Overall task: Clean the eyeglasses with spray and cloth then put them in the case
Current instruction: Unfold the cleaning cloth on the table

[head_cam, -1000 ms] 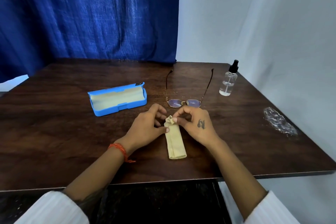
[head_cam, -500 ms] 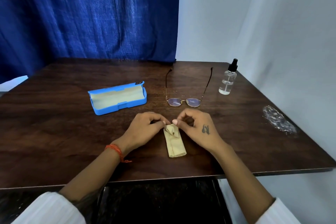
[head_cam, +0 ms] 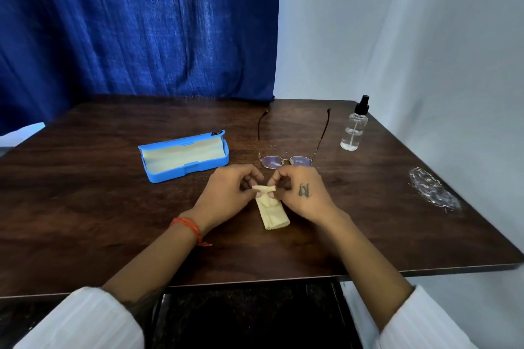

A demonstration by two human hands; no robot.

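Observation:
A folded pale yellow cloth [head_cam: 272, 212] lies on the dark wooden table [head_cam: 368, 221] in front of me. My left hand [head_cam: 226, 193] and my right hand [head_cam: 303, 193] each pinch its far end, which is rolled over. Just beyond my hands the eyeglasses [head_cam: 286, 161] lie lens-down toward me with both temples spread open and pointing away. The blue case [head_cam: 184, 159] stands open to the left, its cream lining showing. The clear spray bottle [head_cam: 354, 127] with a black nozzle stands upright to the right of the glasses.
A crumpled clear plastic wrapper [head_cam: 433, 190] lies near the table's right edge. A blue curtain [head_cam: 141, 22] hangs behind the table on the left, a white backdrop on the right. The table's near edge runs just below my forearms.
My hands have shifted slightly away from me along the cloth, and its far end is now rolled over between my fingers. The glasses, case and bottle have not moved.

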